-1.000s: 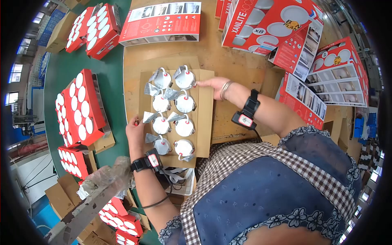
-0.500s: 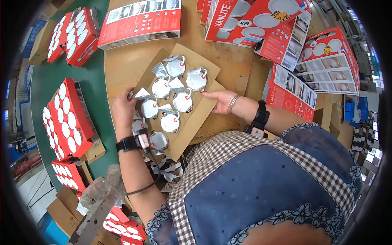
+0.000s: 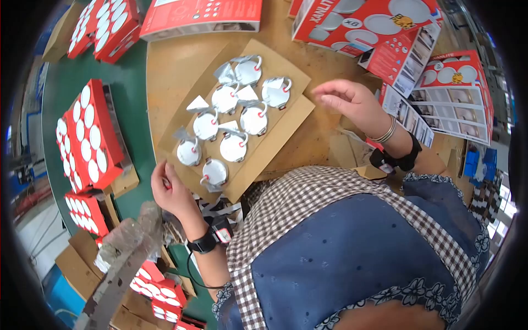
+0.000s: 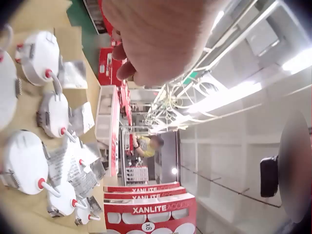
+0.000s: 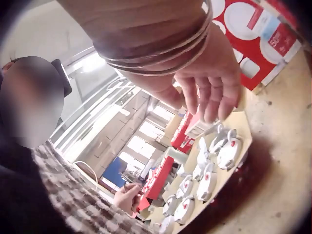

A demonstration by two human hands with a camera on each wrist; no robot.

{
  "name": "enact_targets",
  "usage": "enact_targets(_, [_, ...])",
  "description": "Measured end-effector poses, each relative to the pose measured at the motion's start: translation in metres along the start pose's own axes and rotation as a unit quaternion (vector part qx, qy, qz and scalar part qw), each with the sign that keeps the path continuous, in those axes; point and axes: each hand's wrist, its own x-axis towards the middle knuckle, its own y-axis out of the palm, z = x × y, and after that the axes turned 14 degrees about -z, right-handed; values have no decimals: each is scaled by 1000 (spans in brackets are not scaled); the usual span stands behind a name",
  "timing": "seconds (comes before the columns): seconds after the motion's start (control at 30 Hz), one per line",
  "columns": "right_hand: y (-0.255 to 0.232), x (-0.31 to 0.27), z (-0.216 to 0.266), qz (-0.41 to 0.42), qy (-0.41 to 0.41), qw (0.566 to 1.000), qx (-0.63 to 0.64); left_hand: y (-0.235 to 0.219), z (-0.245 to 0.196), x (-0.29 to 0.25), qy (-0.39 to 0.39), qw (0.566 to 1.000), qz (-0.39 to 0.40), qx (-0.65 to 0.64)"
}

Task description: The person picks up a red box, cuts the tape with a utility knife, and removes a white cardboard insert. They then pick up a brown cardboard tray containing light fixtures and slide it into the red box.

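Observation:
A brown cardboard sheet [image 3: 275,143] lies diagonally on the wooden table and carries several round white lamps [image 3: 234,147] with spring clips and folded leaflets. My left hand [image 3: 165,184] hovers just off the sheet's near left corner, fingers loosely curled, with nothing seen in it. My right hand [image 3: 344,99] is raised above the table to the right of the sheet, fingers relaxed and empty. The left wrist view shows the left hand [image 4: 161,39] from below, above the lamps [image 4: 24,161]. In the right wrist view the right hand [image 5: 204,92] hangs over the lamps [image 5: 226,151].
Red boxes of white discs [image 3: 88,137] sit on the green belt [image 3: 137,110] at the left. Red XANLITE cartons [image 3: 374,27] and flat printed cartons [image 3: 456,99] crowd the far right. A wrapped pole [image 3: 121,258] slants at the near left. Loose leaflets [image 3: 220,212] lie by my body.
Both hands have let go of the cardboard sheet. The right hand rose away to the right, and the left hand drew back to the sheet's near corner.

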Motion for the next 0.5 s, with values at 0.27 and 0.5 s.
enact_targets(0.27, [132, 13, -7, 50, -343, 934, -85, -32, 54, -83, -396, 906, 41, -143])
enact_targets(0.5, [167, 10, -24, 13, -400, 905, -145, -25, 64, -98, -441, 880, 49, -172])
